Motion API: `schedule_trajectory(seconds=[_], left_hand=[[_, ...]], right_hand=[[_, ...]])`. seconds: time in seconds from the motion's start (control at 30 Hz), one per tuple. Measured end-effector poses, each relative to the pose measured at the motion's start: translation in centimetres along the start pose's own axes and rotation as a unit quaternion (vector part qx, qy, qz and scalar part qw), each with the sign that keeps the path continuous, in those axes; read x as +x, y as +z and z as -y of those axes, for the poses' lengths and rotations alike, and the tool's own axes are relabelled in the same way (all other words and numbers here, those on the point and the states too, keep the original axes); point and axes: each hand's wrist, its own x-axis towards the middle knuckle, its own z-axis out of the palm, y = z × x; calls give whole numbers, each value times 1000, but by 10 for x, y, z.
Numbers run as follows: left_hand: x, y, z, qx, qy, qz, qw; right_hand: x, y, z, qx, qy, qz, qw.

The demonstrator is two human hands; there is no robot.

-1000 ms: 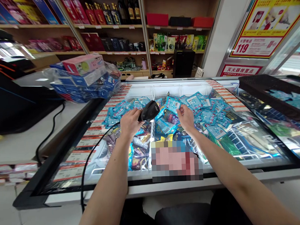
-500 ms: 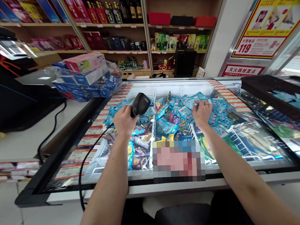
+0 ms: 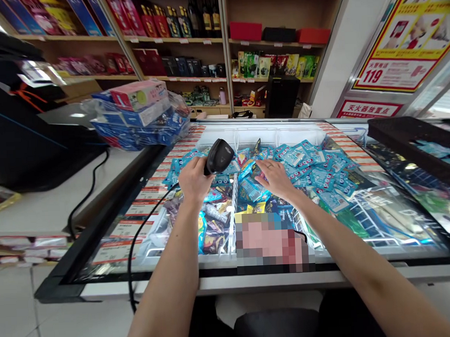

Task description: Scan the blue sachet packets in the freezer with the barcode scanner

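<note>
A black handheld barcode scanner [image 3: 219, 156] is gripped in my left hand [image 3: 194, 182]; its head tilts up and to the right above the glass freezer top. My right hand [image 3: 278, 180] reaches over the middle of the glass, palm down, thumb and fingers apart, with no packet visible in it. Right of that hand spreads a pile of small light-blue packets [image 3: 309, 159] on the glass. More blue packets [image 3: 178, 168] lie at the left, partly hidden behind my left hand and the scanner. Which packets near my right fingertips lie above or below the glass, I cannot tell.
The chest freezer [image 3: 140, 287] holds wire baskets of colourful wrapped goods. A black scanner cable [image 3: 133, 242] hangs over its left side. Plastic-wrapped boxes [image 3: 140, 115] stand at the back left. A dark brown tray-like holder [image 3: 414, 145] sits at right. Stocked shelves [image 3: 182, 41] line the back.
My right hand has left the right-hand pile and moved left to the middle, its fingers now spread. The scanner stays in my left hand. The whole view has shifted slightly.
</note>
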Motion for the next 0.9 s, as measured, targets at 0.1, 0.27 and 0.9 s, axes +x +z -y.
schedule_trajectory(seconds=[0.1,0.27,0.9], left_hand=[[0,0,1,-2,10,10,1000],[0,0,3,7,13,36,999],[-2,4,-4,7,75,84,994]], right_hand=[[9,11,7,10,-67,58,996],[25,18,16,19,-96,109,989],[-3,2,-6,51,34,-1,998]])
